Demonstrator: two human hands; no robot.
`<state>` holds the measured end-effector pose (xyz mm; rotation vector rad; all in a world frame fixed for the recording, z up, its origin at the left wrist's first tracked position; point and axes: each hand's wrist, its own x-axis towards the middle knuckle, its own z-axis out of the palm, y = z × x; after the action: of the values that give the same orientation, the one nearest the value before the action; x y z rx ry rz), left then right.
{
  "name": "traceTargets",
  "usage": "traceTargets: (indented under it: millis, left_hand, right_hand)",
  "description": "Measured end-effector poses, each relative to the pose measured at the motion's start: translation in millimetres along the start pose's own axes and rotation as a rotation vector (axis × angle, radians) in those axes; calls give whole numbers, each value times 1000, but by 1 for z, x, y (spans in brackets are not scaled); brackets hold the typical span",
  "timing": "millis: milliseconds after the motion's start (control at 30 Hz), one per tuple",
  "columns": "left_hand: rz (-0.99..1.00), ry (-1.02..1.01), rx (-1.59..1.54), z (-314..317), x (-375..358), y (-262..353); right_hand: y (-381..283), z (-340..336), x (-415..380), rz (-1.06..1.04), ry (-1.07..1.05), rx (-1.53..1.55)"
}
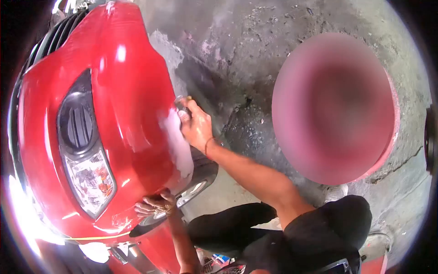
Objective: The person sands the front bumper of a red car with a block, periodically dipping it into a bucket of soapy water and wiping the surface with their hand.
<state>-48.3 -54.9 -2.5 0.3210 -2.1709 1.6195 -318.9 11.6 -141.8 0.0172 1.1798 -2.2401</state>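
Directly before us, at the left, is a glossy red car bumper (pixel 130 109) with a dull whitish patch (pixel 179 142) along its edge. Our left hand (pixel 156 205) lies on the red surface, fingers spread; our right hand (pixel 198 128), arm outstretched, curls around a small, unclear object (pixel 183 101) at the patch's far end. Beyond, rough gray floor (pixel 228 50) stretches between that edge and a round reddish shape (pixel 335 109), blurred.
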Motion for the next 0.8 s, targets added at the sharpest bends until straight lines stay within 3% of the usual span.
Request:
traceTargets:
  millis: [67, 100, 133, 200, 267, 300, 400, 433, 567, 600, 667, 733, 800]
  left_hand:
    - [-22, -2, 18, 0, 2, -1]
    - [-21, 9, -6, 0, 2, 1]
    - [-8, 17, -28, 2, 4, 0]
    - [2, 14, -55, 4, 2, -4]
    - [0, 2, -9, -1, 2, -1]
    - [-4, 3, -18, 1, 0, -4]
    - [-11, 15, -28, 1, 4, 1]
    - [5, 22, -35, 1, 7, 1]
    - [-2, -14, -15, -2, 2, -3]
    - [-5, -21, -4, -6, -1, -7]
    - [15, 30, -14, 3, 2, -5]
    - [12, 50, -12, 0, 6, -3]
    - [-12, 34, -33, 2, 5, -3]
  right_hand:
    - [30, 17, -38, -239, 226, -66]
    - [28, 17, -63, -254, 209, 13]
    - [24, 21, -82, -150, 218, -5]
    - [28, 16, -42, -248, 194, -23]
    - [-1, 6, 5, -215, 98, -102]
    - [-3, 9, 2, -211, 140, 69]
    - [20, 18, -72, -288, 228, 19]
    - [16, 22, -87, -189, 266, -40]
    - [0, 2, 3, -223, 68, -23]
    - [-3, 5, 16, -98, 39, 21]
    - [13, 11, -14, -216, 145, -82]
    - [17, 18, -67, -202, 174, 55]
    - [19, 13, -57, -252, 137, -19]
